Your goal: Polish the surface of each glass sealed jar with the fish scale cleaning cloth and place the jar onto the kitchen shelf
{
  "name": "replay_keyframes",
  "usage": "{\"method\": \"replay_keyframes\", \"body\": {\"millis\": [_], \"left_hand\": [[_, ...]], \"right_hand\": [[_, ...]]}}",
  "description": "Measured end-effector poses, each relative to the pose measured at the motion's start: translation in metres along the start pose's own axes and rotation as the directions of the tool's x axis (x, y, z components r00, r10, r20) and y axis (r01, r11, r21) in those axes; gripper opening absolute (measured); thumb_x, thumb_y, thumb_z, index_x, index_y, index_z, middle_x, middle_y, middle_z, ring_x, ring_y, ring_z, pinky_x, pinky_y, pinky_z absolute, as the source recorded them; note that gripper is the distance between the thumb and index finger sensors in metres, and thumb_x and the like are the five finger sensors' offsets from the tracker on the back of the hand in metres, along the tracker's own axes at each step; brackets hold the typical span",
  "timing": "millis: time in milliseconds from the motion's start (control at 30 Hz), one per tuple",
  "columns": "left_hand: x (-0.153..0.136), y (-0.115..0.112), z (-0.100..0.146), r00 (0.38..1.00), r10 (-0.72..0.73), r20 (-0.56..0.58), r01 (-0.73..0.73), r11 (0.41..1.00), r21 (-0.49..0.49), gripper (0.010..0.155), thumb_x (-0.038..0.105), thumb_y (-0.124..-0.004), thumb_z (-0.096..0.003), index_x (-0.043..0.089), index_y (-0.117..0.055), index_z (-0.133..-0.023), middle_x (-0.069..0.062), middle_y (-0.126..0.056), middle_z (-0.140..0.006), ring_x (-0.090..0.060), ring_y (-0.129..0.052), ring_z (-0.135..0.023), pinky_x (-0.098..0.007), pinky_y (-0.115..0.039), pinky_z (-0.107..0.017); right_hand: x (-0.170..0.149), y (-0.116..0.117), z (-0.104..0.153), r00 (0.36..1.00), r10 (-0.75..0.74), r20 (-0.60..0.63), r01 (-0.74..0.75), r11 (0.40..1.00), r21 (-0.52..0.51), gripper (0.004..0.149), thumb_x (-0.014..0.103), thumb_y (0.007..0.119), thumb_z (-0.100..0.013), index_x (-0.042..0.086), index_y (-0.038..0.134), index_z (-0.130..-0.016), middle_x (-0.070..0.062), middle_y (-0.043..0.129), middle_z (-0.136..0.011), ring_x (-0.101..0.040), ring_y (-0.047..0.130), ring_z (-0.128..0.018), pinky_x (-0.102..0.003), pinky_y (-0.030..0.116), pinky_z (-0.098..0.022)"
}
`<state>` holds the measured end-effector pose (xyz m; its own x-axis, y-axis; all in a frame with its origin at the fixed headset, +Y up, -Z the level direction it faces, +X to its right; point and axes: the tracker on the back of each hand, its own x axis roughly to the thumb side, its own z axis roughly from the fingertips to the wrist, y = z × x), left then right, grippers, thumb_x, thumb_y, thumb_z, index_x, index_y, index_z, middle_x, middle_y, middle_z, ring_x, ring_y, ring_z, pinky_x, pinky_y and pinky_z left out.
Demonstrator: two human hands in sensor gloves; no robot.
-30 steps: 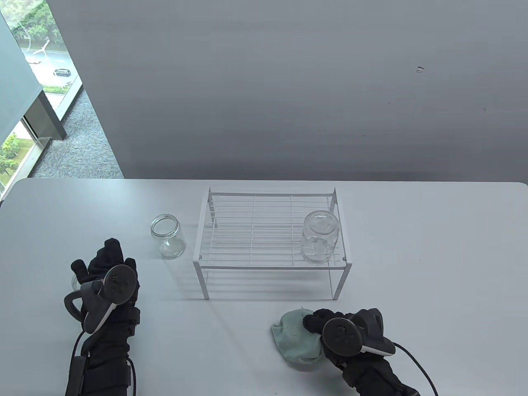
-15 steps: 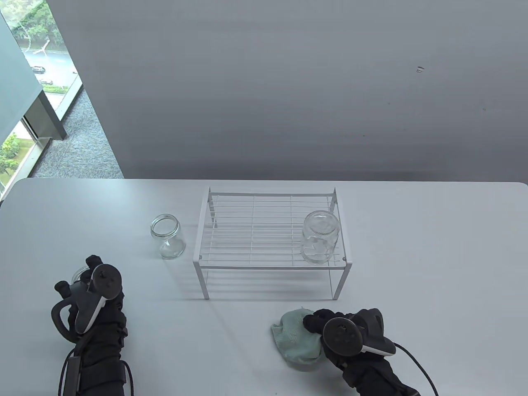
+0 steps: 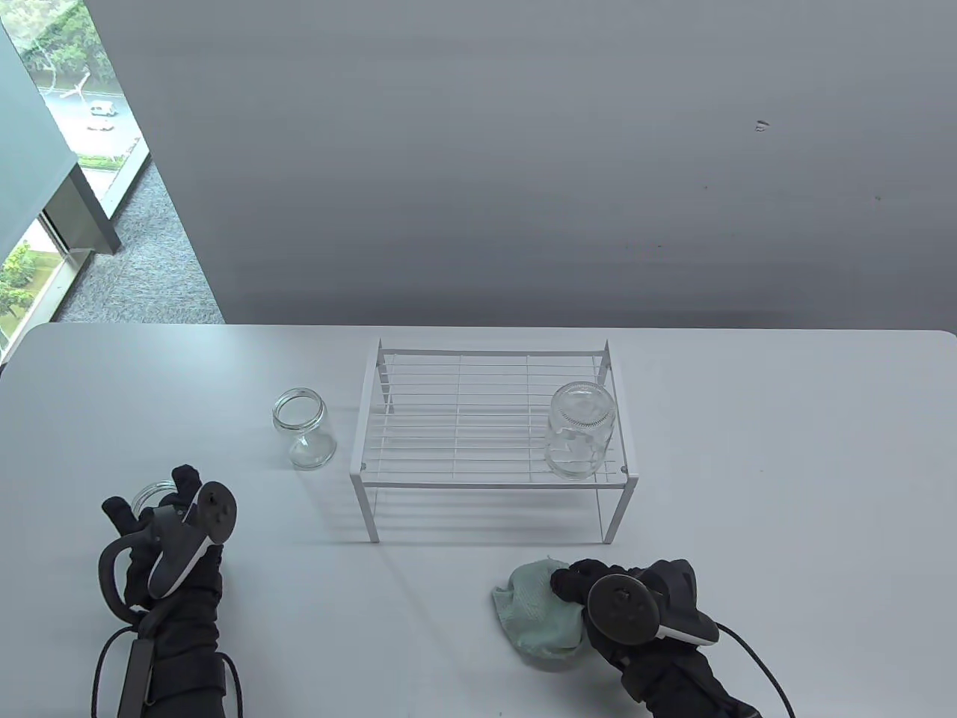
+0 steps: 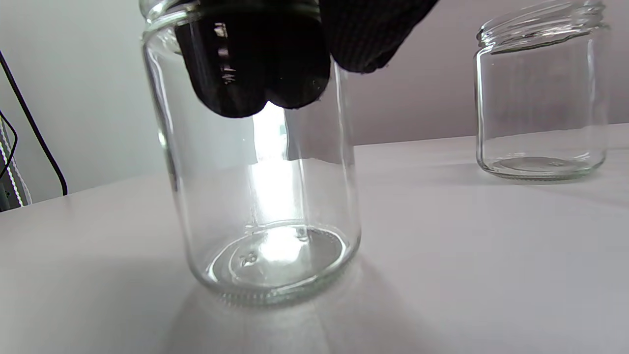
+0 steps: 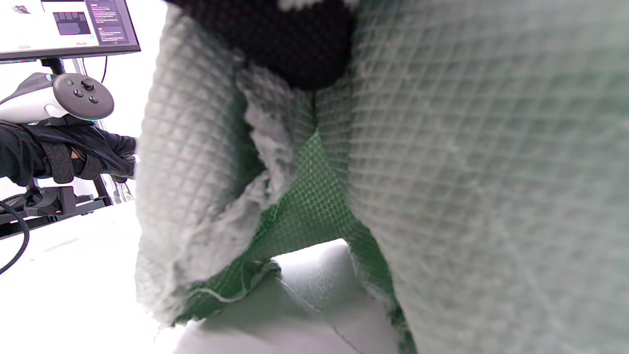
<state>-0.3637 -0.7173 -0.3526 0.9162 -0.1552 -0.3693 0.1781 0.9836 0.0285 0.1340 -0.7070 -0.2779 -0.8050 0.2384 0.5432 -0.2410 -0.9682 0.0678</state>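
Observation:
A clear glass jar stands on the table at the near left. My left hand grips it at the rim; in the left wrist view the jar is upright with my fingertips at its mouth. A second empty jar stands just left of the white wire shelf, also visible as the far jar. A third jar sits on the shelf's right end. My right hand holds the crumpled pale green cloth on the table in front of the shelf; the cloth fills the right wrist view.
The white table ends at a grey wall behind the shelf. A window lies beyond the far left corner. A monitor on a stand shows in the right wrist view past the table's left side.
My left hand drew back toward the near left and curled its fingers round the jar's rim. The right hand and cloth stayed put.

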Motion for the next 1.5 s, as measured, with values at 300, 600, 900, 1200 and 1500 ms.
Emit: {"method": "replay_keyframes", "body": {"millis": [300,600,900,1200,1500], "left_hand": [[0.016,0.032,0.008,0.995,0.092,0.039,-0.09,0.994,-0.064,0.058,0.03,-0.08,-0.0464,0.018,-0.066,-0.101,-0.003,-0.094,-0.076,-0.025,-0.1,-0.063,-0.063,-0.043,-0.074],[0.068,0.067,0.045,0.918,0.343,0.2,-0.242,0.882,-0.404,0.05,0.029,-0.081,-0.0464,0.015,-0.073,-0.093,-0.006,-0.097,-0.07,-0.024,-0.104,-0.052,-0.06,-0.054,-0.071],[0.136,0.072,0.092,0.674,0.657,0.338,-0.371,0.696,-0.615,0.05,0.029,-0.08,-0.0472,0.013,-0.072,-0.094,-0.008,-0.096,-0.07,-0.022,-0.106,-0.049,-0.055,-0.055,-0.071],[0.195,0.068,0.122,0.435,0.839,0.328,-0.581,0.54,-0.609,0.044,0.031,-0.078,-0.0478,0.018,-0.075,-0.09,-0.006,-0.097,-0.071,-0.014,-0.11,-0.048,-0.048,-0.055,-0.073],[0.209,0.039,0.131,0.16,0.985,0.063,-0.725,0.161,-0.669,0.044,0.03,-0.074,-0.0505,0.017,-0.072,-0.093,-0.009,-0.093,-0.078,-0.015,-0.109,-0.058,-0.047,-0.046,-0.073]], "right_hand": [[-0.002,-0.003,0.002,0.997,-0.073,0.001,0.073,0.996,-0.061,0.041,0.006,0.072,-0.046,0.009,0.088,-0.083,-0.03,0.085,-0.08,-0.044,0.097,-0.059,-0.055,0.077,-0.042],[-0.007,-0.011,0.008,0.982,-0.191,0.005,0.185,0.946,-0.267,0.041,0.006,0.072,-0.045,0.008,0.087,-0.084,-0.031,0.085,-0.079,-0.045,0.097,-0.059,-0.055,0.078,-0.042],[-0.008,-0.014,0.011,0.982,-0.184,0.035,0.183,0.901,-0.393,0.042,0.006,0.072,-0.045,0.009,0.087,-0.084,-0.031,0.083,-0.081,-0.045,0.096,-0.061,-0.056,0.077,-0.043],[0.0,-0.017,0.014,0.994,-0.082,0.068,0.105,0.876,-0.47,0.043,0.007,0.072,-0.046,0.009,0.085,-0.086,-0.031,0.083,-0.081,-0.045,0.096,-0.062,-0.056,0.077,-0.043],[0.016,-0.012,0.013,0.982,-0.098,0.16,0.169,0.832,-0.528,0.046,0.009,0.072,-0.046,0.008,0.079,-0.091,-0.032,0.083,-0.08,-0.045,0.097,-0.061,-0.056,0.078,-0.043]]}}
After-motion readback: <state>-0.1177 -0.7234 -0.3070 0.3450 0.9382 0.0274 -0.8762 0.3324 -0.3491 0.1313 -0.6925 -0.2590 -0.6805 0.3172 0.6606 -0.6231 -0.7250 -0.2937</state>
